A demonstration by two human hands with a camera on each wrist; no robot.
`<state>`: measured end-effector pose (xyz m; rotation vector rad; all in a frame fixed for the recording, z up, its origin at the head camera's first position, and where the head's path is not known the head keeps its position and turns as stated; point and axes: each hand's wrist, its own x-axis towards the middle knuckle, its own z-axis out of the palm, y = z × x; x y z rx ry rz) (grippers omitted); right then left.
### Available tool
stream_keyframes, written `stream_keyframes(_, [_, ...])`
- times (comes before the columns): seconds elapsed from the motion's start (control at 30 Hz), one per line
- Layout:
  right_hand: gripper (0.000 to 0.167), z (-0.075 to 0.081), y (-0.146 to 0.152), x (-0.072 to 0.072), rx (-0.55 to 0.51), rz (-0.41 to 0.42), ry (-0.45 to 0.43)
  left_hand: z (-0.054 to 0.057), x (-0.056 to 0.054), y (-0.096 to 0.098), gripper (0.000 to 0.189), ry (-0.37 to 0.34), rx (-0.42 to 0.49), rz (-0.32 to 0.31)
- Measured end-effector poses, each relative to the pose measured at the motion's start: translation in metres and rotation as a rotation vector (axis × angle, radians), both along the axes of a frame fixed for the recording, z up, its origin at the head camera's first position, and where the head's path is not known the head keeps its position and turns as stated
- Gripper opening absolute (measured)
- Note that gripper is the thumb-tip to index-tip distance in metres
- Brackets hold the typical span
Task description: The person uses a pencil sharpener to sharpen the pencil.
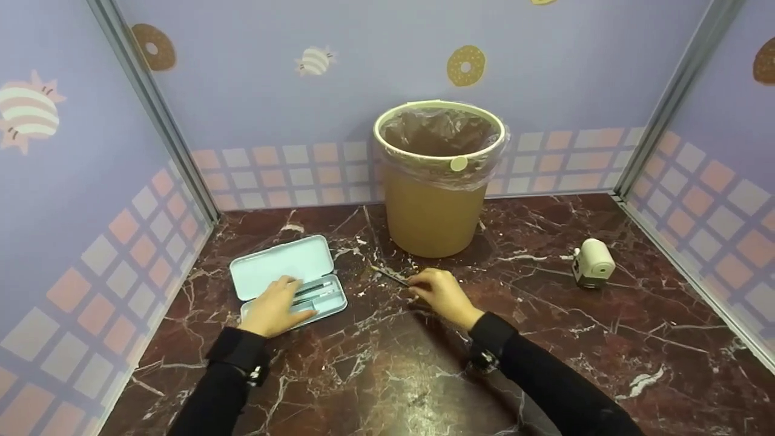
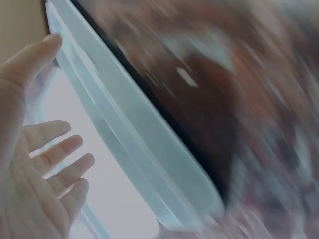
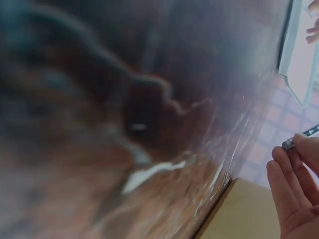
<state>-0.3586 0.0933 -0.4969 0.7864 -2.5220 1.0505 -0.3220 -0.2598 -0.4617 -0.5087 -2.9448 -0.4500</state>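
One pencil [image 1: 390,277] is pinched in the right hand [image 1: 444,295] near the frame's centre. At centre-left, the left hand [image 1: 277,307] spreads loosely over a pale-blue pencil case [image 1: 278,266].

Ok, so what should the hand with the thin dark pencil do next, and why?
I'd say the right hand should probably carry the thin dark pencil left to the light-blue rectangular case: the pencil's tan tip looks sharpened already, the case lies open, slim pencil-like sticks lie inside, and the left hand is at the case.
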Motion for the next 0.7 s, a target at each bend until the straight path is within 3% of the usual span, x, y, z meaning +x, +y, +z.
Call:
stream_keyframes(0.23, [0.017, 0.004, 0.021, 0.015, -0.227, -0.064, -0.169, 0.006, -0.005, 0.063, 0.058, 0.076, 0.196, -0.121])
stream_keyframes(0.47, [0.022, 0.009, 0.034, 0.032, -0.443, -0.103, -0.316, 0.012, -0.008, 0.117, 0.048, 0.074, 0.464, -0.16])
stream_keyframes(0.7, [0.022, 0.017, 0.038, 0.047, -0.532, -0.119, -0.366, 0.014, -0.009, 0.162, 0.04, 0.006, 0.737, -0.196])
